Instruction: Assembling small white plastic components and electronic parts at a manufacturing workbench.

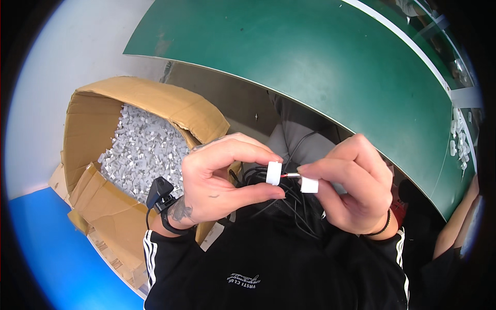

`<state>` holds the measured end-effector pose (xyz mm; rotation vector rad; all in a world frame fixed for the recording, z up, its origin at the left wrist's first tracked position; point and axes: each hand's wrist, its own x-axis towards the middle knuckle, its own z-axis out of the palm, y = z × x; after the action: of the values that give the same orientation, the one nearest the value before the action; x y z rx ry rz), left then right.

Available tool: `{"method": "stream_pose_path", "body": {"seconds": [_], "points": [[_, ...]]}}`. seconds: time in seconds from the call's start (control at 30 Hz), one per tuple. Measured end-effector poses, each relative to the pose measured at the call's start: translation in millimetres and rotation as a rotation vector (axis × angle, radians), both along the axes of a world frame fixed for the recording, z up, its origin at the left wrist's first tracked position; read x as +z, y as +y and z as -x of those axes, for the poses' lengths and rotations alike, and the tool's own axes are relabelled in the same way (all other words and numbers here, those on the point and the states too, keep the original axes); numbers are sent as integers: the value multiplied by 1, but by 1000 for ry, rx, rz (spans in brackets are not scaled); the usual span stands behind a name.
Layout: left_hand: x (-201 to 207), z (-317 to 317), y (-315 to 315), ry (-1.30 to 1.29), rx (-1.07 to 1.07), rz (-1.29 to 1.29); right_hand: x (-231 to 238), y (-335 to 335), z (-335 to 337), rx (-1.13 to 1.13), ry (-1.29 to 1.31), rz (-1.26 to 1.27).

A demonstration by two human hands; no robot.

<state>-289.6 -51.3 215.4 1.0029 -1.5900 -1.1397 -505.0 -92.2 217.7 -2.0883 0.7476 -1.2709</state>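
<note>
Over my lap, my left hand (pixel 219 168) pinches a small white plastic block (pixel 274 173) between thumb and forefinger. Close beside it, my right hand (pixel 356 181) grips a second small white piece (pixel 309 185), squarish in shape. Bridging the gap between the two is a short thin lead (pixel 290 175), white with a bit of red showing near the left block. The fingertips of my right hand touch its right end. Exactly what kind of parts these are cannot be made out.
To the left stands an open cardboard box (pixel 155 98) heaped with small white and grey pieces (pixel 147 150). A green table (pixel 289 46) curves across the far side, with several whitish pieces (pixel 460 139) at its right end. Another person's arm (pixel 459 222) shows there. Black cables (pixel 299 206) hang below my hands.
</note>
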Motion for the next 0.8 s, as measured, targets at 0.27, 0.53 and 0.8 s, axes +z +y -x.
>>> {"method": "stream_pose_path", "body": {"seconds": [0.27, 0.53, 0.8], "points": [[9, 2, 1, -69, 29, 17, -6, 2, -4, 1, 10, 63], [14, 2, -9, -230, -2, 136, -18, 5, -5, -3, -44, 187], [8, 0, -9, -98, -61, 93, -14, 13, -11, -88, -18, 380]]}}
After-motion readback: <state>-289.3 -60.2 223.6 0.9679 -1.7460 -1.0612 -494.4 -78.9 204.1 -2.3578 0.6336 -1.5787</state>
